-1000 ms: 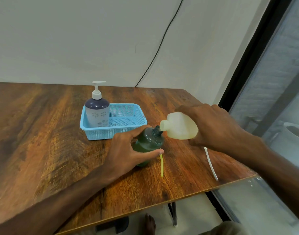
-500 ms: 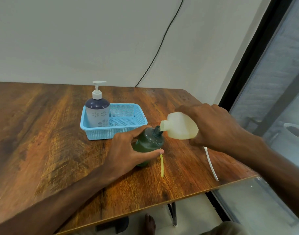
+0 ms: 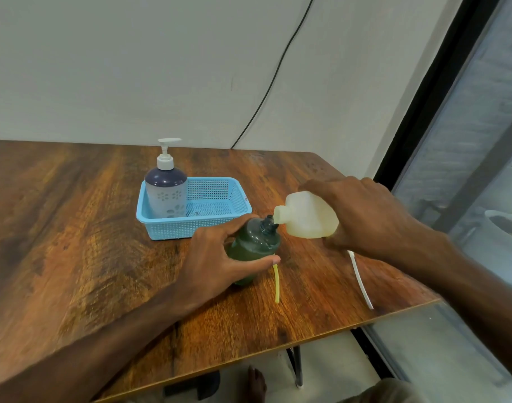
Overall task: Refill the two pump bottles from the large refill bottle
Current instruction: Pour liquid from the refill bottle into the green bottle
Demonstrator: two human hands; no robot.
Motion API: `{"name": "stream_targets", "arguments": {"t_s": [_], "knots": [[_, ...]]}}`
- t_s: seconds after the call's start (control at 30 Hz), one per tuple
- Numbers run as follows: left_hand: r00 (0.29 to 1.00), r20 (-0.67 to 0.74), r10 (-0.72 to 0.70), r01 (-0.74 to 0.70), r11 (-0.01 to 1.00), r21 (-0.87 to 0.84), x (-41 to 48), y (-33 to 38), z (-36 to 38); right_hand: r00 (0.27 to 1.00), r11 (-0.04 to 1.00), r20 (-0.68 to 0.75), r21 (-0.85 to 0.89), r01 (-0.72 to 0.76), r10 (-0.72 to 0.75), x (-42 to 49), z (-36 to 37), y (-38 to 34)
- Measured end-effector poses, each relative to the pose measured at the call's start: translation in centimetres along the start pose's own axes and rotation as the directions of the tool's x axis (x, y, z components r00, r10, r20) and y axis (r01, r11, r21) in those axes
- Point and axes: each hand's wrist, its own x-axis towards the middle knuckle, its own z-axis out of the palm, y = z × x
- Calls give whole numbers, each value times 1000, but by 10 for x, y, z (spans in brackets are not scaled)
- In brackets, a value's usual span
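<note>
My left hand (image 3: pixel 220 257) grips a dark green pump bottle (image 3: pixel 256 242) that stands on the table with its pump off and its neck bare. My right hand (image 3: pixel 365 216) holds the pale refill bottle (image 3: pixel 307 215) tipped on its side, its mouth touching the green bottle's neck. A second pump bottle (image 3: pixel 166 187), white with a navy top and its pump on, stands in the left end of a light blue basket (image 3: pixel 217 226). Two loose pump tubes lie on the table: a yellow tube (image 3: pixel 277 283) and a white tube (image 3: pixel 361 279), whose upper end is hidden under my right hand.
The wooden table (image 3: pixel 74 242) ends close to the right of my right hand, beside a glass door (image 3: pixel 467 199). A black cable (image 3: pixel 272 80) runs down the wall behind. A bare foot (image 3: pixel 256 382) shows below the front edge.
</note>
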Motion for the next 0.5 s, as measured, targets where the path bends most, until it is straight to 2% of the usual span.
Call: {"name": "stream_targets", "arguments": {"t_s": [0.5], "knots": [[1000, 1, 1, -1, 1000, -6, 0, 1, 0, 1000, 1000, -11, -17, 8, -8, 1, 2, 3]]}}
